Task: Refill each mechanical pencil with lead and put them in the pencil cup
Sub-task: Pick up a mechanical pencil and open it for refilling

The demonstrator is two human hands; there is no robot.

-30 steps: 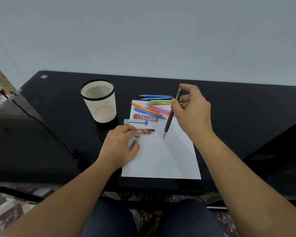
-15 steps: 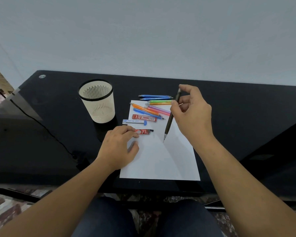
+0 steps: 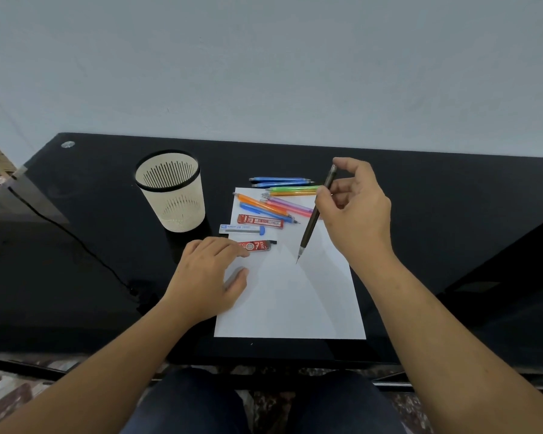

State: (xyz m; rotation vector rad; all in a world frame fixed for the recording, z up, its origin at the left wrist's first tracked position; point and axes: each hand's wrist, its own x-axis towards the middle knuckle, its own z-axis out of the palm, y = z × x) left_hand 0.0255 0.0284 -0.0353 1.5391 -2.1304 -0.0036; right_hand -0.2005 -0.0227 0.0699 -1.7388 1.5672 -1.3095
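Note:
My right hand [image 3: 355,211] holds a dark brown mechanical pencil [image 3: 312,220] tilted, tip down just above the white paper [image 3: 295,296], index finger on its top end. My left hand [image 3: 207,274] rests on the paper's left edge, fingers touching the near red lead case [image 3: 259,245]. A blue-capped lead case [image 3: 242,228] and another red lead case [image 3: 261,221] lie beyond it. Several coloured mechanical pencils [image 3: 279,198] lie at the paper's far end. The cream slotted pencil cup [image 3: 171,192] with a black rim stands to the left, nothing visible inside.
Everything sits on a black glossy desk [image 3: 436,195] against a pale wall. A dark cable [image 3: 76,239] runs across the desk's left part. My knees show below the desk's near edge.
My left hand has shifted slightly left, closer to the near red lead case. My right hand keeps the brown pencil in nearly the same pose.

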